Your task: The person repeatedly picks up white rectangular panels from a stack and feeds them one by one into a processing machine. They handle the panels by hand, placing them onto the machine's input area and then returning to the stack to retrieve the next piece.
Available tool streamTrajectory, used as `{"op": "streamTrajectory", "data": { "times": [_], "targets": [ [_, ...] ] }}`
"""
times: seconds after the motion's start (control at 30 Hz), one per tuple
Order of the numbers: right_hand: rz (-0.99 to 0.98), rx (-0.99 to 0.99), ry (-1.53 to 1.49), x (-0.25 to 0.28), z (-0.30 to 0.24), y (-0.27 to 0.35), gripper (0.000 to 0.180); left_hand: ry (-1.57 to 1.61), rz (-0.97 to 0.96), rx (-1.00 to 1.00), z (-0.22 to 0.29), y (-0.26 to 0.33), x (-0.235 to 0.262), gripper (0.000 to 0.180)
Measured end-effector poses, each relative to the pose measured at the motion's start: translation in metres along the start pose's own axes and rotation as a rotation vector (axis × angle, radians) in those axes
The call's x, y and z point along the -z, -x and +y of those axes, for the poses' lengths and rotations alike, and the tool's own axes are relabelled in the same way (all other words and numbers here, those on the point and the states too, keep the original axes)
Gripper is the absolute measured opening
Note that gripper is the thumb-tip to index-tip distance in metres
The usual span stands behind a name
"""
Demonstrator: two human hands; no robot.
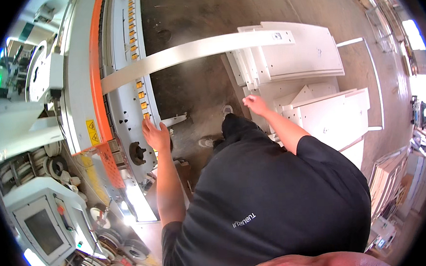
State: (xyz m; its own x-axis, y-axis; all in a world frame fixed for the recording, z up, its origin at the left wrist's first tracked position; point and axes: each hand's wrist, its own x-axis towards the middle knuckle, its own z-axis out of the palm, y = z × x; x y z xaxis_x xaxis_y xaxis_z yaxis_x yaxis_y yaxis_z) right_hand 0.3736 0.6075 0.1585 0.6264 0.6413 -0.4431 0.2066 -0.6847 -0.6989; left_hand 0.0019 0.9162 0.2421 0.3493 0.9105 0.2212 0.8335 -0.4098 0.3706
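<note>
Hands first: your left hand (156, 134) sits flat on the grey machine bed (124, 96) left of centre, fingers loosely spread and resting on the edge, just below the row of yellow rollers (141, 84). Your right hand (256, 103) is out at centre frame, right beside the stack of white panels (311, 84), fingers curled a bit; can't tell if they're actually pinching anything. One long white panel (194, 51) runs across the upper middle, left end on the machine bed, right end over the stack. Orange guard strip (95, 67) runs up the left side, control box (44, 223) at lower left, coils of edge tape (109, 263) along the bottom left.
</note>
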Motion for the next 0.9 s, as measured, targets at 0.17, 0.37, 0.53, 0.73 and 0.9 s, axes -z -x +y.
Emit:
{"op": "streamTrajectory", "data": {
  "times": [0.17, 0.37, 0.53, 0.73, 0.9],
  "targets": [
    [0.172, -0.258, -0.373, 0.038, 0.064, -0.039, 0.044, -0.038, -0.017, 0.070, 0.015, 0.000, 0.001, 0.075],
    [0.453, -0.662, -0.556, 0.081, 0.152, -0.119, 0.056, -0.157, -0.089, 0.051, 0.020, -0.008, -0.008, 0.079],
    [0.749, -0.923, -0.900, 0.091, 0.184, -0.164, 0.072, -0.227, -0.111, 0.080, 0.032, -0.010, -0.011, 0.080],
    [0.761, -0.785, -1.282, 0.092, 0.173, -0.151, 0.069, -0.245, -0.145, 0.098, 0.035, -0.022, -0.023, 0.078],
    [0.959, -0.834, -1.527, 0.074, 0.167, -0.123, 0.063, -0.283, -0.129, 0.213, 0.021, -0.028, -0.039, 0.080]
  ]
}}
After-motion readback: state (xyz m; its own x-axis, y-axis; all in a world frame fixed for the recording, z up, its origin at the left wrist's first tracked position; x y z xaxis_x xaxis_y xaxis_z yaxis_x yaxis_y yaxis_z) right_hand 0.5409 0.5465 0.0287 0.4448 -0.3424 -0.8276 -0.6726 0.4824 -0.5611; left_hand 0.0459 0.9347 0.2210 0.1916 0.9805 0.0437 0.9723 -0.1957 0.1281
